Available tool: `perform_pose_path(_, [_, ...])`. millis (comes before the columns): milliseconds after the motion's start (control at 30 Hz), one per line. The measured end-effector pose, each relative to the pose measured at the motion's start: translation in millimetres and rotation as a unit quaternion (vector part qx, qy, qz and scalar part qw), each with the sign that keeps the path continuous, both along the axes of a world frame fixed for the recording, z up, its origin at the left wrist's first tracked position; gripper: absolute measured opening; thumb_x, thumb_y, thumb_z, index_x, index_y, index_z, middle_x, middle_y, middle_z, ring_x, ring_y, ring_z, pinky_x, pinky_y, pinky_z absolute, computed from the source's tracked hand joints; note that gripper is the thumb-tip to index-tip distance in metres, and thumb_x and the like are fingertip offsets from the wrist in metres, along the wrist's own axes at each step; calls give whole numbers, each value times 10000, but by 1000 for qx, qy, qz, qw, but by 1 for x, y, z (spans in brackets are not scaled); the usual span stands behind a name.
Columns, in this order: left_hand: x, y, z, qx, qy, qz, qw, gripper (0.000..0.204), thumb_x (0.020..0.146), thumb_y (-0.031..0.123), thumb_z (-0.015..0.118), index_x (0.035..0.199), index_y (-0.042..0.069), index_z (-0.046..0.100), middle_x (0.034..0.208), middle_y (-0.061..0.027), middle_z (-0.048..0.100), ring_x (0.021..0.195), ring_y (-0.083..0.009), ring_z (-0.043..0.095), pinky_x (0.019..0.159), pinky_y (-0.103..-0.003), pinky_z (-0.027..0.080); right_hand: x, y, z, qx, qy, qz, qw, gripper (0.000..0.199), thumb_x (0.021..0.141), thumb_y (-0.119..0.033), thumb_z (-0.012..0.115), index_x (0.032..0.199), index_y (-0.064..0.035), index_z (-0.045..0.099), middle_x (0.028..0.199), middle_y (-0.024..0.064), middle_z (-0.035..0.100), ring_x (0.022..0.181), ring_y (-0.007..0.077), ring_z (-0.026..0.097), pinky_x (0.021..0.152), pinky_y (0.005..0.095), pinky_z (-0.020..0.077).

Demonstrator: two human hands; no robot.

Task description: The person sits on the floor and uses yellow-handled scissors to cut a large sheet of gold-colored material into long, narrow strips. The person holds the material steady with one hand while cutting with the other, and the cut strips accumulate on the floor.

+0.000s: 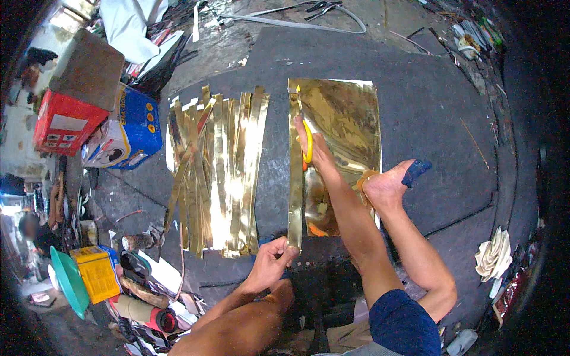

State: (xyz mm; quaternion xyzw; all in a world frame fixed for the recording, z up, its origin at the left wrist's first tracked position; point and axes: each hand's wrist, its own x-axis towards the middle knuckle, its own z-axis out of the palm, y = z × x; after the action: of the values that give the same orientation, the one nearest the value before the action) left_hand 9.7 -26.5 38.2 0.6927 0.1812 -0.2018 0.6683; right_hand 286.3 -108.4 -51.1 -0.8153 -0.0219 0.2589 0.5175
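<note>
While the left hand (272, 256) pinched the near end of a gold strip (295, 178) to keep it tight, the right hand (307, 137) gripped yellow scissors (307, 145) cutting the gold sheet (344, 127).

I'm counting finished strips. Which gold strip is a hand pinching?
The strip along the gold sheet's left edge, its near end pinched by the left hand; the pile lies untouched.

My left hand (270, 261) pinches the near end of a strip (295, 196) running along the left edge of the foil sheet (344, 127). My right hand (306, 139) with scissors (307, 142) sits farther up that edge. My foot (389, 184) rests on the sheet's near right corner. Pile of cut strips (217, 172) lies left of the sheet, boxes (101, 118) beyond it further left.
</note>
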Motion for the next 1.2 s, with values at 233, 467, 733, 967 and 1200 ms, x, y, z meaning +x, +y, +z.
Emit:
perform_pose_path(233, [-2, 0, 13, -15, -13, 12, 1000, 195, 956, 160, 567, 796, 51, 544, 659, 54, 467, 624, -41, 409, 577, -222, 356, 48, 19, -29, -24, 10, -65, 998, 1085, 737, -886, 298, 997, 119, 614, 857, 275, 603, 839, 316, 577, 766, 479, 439])
perform_pose_path(467, [-38, 12, -1, -15, 46, 71, 996, 135, 910, 72, 589, 788, 16, 596, 721, 13, 574, 701, -48, 497, 635, -228, 421, 88, 41, 3, 97, 86, -116, 985, 831, 695, -861, 470, 604, -36, 512, 547, 67, 519, 459, 184, 547, 440, 338, 454])
perform_pose_path(733, [-34, 69, -36, 642, -61, 27, 763, 573, 728, 225, 735, 1171, -50, 498, 1167, -270, 488, 1052, -385, 507, 904, -451, 417, 44, -37, 37, 192, 88, -120, 970, 657, 818, -741, 480, 710, -93, 520, 473, 17, 435, 388, 154, 494, 369, 315, 417])
perform_pose_path(967, [4, -12, -151, 199, 18, 56, 978, 258, 806, 216, 702, 913, -10, 637, 694, -128, 667, 658, -244, 653, 626, -383, 507, -180, -116, 53, 205, 253, -201, 924, 546, 936, -597, 413, 820, -83, 553, 542, 65, 508, 380, 191, 512, 335, 334, 430])
perform_pose_path(1200, [35, -49, -124, -12, 62, 192, 979, 11, 756, -5, 677, 756, 2, 667, 694, -48, 653, 574, -107, 563, 519, -254, 441, -367, -180, 49, 260, 432, -132, 854, 613, 912, -626, 418, 959, -30, 553, 669, 81, 569, 470, 189, 566, 422, 345, 496])
